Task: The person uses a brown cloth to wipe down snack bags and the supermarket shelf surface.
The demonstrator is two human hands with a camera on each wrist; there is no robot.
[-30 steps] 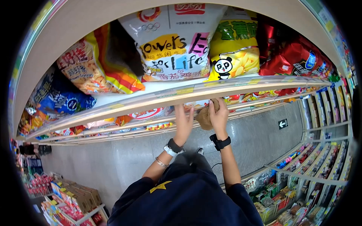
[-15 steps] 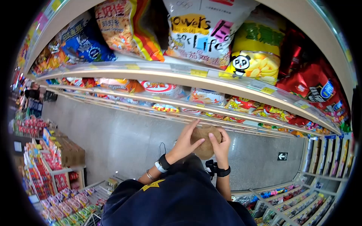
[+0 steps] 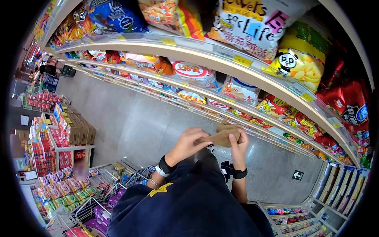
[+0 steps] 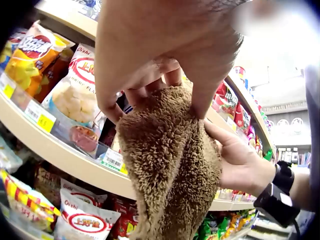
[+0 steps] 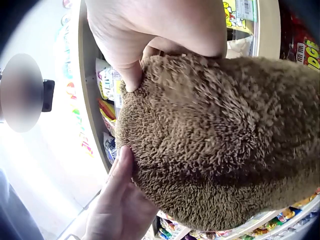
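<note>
A fluffy brown cloth [image 3: 222,138] is stretched between both hands, below the snack shelves in the head view. The left hand [image 3: 188,143] pinches its left end between thumb and fingers. At the other end, the right hand [image 3: 239,144] grips it, thumb on the near face. The left wrist view has the cloth [image 4: 167,160] hanging in folds from the left hand [image 4: 165,50], with the right hand [image 4: 242,162] behind it. Close up in the right wrist view, the pile of the cloth [image 5: 210,135] fills much of the picture.
Curved shelves of snack bags [image 3: 193,73] run across the top and right. Grey floor [image 3: 130,114] lies beneath the hands. Product racks [image 3: 65,189] and stacked cartons [image 3: 79,130] stand at the left, and more racks [image 3: 335,189] at the lower right.
Both hands have come down and away from the shelf edge with the cloth. The cloth has gone from a rounded bundle to a longer, folded shape. The head view has turned, showing more shelves.
</note>
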